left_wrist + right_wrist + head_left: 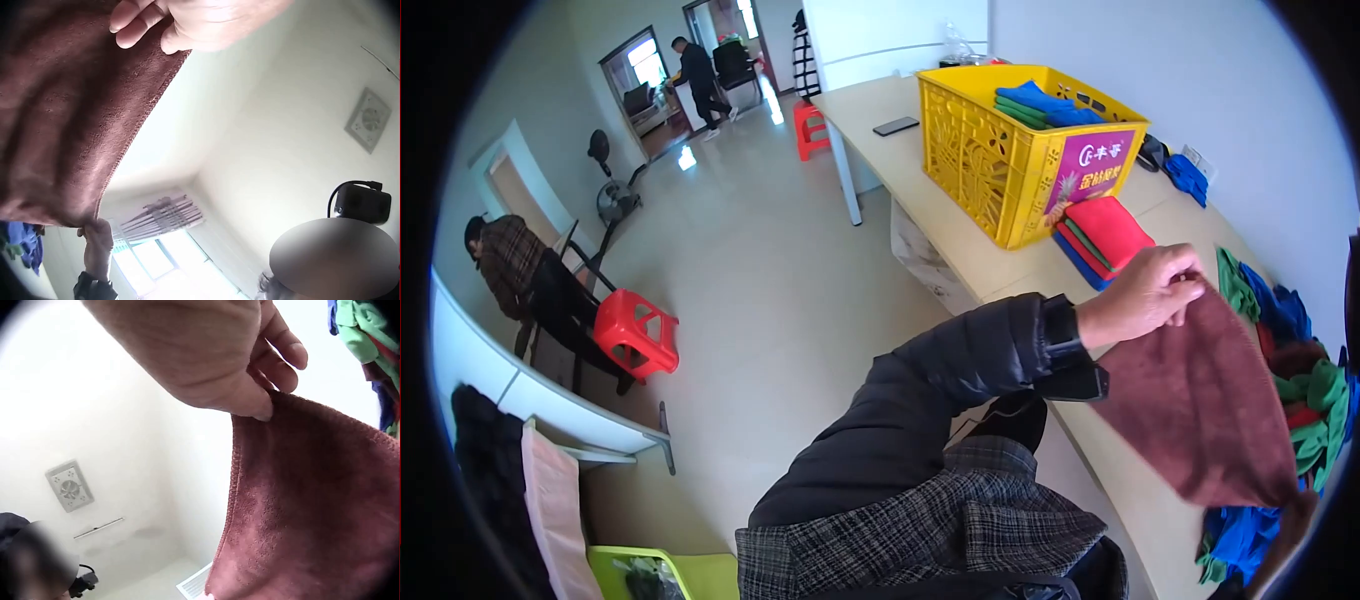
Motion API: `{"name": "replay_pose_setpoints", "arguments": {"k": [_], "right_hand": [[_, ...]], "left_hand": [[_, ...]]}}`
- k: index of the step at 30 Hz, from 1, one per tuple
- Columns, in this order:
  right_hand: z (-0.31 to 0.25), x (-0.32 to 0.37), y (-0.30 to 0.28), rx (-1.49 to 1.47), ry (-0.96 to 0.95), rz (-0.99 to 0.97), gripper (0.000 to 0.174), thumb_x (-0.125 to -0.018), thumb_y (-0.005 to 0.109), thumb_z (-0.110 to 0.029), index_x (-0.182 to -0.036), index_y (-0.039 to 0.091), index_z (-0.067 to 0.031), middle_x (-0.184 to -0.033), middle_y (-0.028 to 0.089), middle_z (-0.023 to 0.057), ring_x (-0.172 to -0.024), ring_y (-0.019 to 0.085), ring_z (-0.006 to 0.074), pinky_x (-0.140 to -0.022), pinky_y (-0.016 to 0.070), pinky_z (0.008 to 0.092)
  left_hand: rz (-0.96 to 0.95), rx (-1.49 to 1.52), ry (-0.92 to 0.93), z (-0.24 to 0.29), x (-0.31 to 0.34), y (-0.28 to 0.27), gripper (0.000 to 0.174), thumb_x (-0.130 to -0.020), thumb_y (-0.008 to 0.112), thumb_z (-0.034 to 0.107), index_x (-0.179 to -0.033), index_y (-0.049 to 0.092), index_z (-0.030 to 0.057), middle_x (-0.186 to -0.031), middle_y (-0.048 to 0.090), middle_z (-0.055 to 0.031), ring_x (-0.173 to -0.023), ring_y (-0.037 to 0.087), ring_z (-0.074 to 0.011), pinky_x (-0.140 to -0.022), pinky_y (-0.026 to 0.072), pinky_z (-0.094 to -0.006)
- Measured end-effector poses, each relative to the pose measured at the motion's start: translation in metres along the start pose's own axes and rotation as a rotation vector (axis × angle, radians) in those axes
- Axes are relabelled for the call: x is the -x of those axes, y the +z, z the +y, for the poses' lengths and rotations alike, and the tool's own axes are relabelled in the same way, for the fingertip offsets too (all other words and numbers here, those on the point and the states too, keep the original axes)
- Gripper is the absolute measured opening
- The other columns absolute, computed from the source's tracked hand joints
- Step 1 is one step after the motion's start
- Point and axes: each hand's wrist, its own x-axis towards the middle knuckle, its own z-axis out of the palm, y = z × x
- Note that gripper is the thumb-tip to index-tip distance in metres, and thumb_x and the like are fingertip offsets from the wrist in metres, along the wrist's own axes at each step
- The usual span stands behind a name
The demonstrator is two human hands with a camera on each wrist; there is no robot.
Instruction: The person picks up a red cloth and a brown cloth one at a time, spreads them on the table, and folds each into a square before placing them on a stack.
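A brown towel with stitched edges hangs stretched between my two hands over the right part of the table. My left hand pinches one corner of it between thumb and fingers. My right hand pinches another corner, as the right wrist view shows close up. Just beyond my left hand, a stack of folded cloths in red, green and blue lies against the yellow crate. Behind the towel, a loose heap of green, blue and red cloths runs along the wall, partly hidden.
Folded blue and green cloths sit inside the crate. A phone lies on the table to its left. Red stools stand on the floor. One person bends at the left; another person is near the far doorways.
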Motion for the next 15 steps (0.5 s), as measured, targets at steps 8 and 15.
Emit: {"name": "replay_pose_setpoints", "arguments": {"k": [8, 15], "right_hand": [[0.009, -0.023, -0.023, 0.137, 0.086, -0.118, 0.012, -0.099, 0.056, -0.004, -0.111, 0.058, -0.0019, -0.100, 0.057, 0.0057, -0.095, 0.054, 0.0147, -0.088, 0.0440, 0.0291], [0.013, -0.072, -0.010, 0.441, -0.129, -0.038, 0.010, -0.094, 0.061, -0.005, -0.103, 0.062, -0.0008, -0.092, 0.063, 0.0087, -0.085, 0.060, 0.0158, -0.079, 0.0499, 0.0307]], "left_hand": [[-0.024, 0.172, -0.074, -0.009, -0.034, -0.004, 0.015, -0.100, 0.060, 0.014, -0.107, 0.058, 0.0007, -0.080, 0.062, -0.0030, -0.064, 0.065, -0.0101, -0.060, 0.0551, -0.0252], [-0.153, -0.007, -0.066, -0.075, -0.097, 0.018, 0.034, -0.101, 0.061, 0.026, -0.121, 0.056, -0.0011, -0.099, 0.067, -0.0091, -0.082, 0.071, -0.0171, -0.075, 0.0581, -0.0296]]}}
